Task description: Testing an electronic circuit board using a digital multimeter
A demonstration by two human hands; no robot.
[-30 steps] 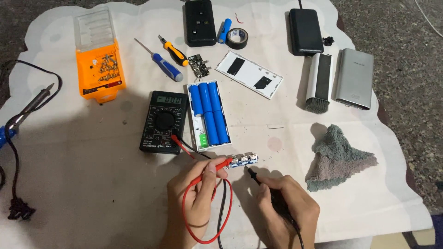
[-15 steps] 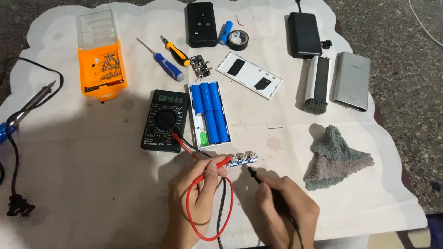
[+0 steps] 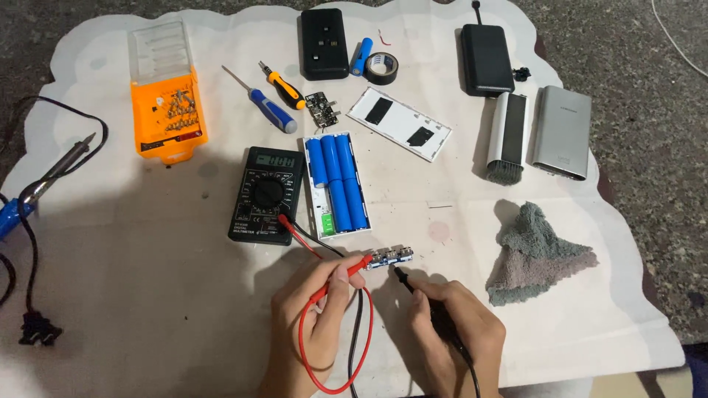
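My left hand (image 3: 310, 317) grips a red test probe (image 3: 352, 270) whose tip touches the left end of a small blue circuit board (image 3: 391, 257) lying on the white sheet. My right hand (image 3: 453, 332) grips a black test probe (image 3: 404, 279) with its tip just below the board's right part. Red and black leads run from the probes to a black multimeter (image 3: 267, 194). Beside the meter lies an open white battery case holding several blue cylindrical cells (image 3: 337, 181).
An orange bit box (image 3: 167, 110), two screwdrivers (image 3: 267, 107), a small circuit board (image 3: 321, 109), a white cover plate (image 3: 399, 123), black tape roll (image 3: 381, 67), black boxes (image 3: 324, 44), a silver power bank (image 3: 563, 131), a grey cloth (image 3: 536, 253) and a soldering iron (image 3: 44, 184) lie around.
Both hands have stayed at the small board with the probes. The view has shifted slightly, nothing else moved.
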